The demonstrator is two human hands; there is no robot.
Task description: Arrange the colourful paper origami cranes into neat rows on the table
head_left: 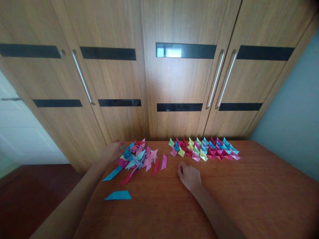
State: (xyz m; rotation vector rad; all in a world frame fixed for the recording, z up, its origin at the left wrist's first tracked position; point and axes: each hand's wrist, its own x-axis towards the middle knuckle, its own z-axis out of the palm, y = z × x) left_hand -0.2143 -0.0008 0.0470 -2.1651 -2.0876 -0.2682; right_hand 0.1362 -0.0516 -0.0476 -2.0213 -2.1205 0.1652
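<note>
At the left edge of a pile of folded paper pieces (139,157) is my left hand (115,150). Its fingers are bent and pinched together against the pile; what lies between them is too small to make out. Pink, blue, red and pale pieces overlap in this heap. Loosely curled, my right hand (190,176) rests on the table with no paper visible in it. Between the hands lie a flat pink piece (163,162) and a red piece (156,167). Nearer to me is a flat blue piece (118,195), apart from the pile.
Rows of pointed, folded paper units (204,149) in several colours stand along the back right of the brown wooden table (236,196). Directly behind the table rises a wooden wardrobe (174,79) with metal handles. The table's left edge runs beneath my left forearm.
</note>
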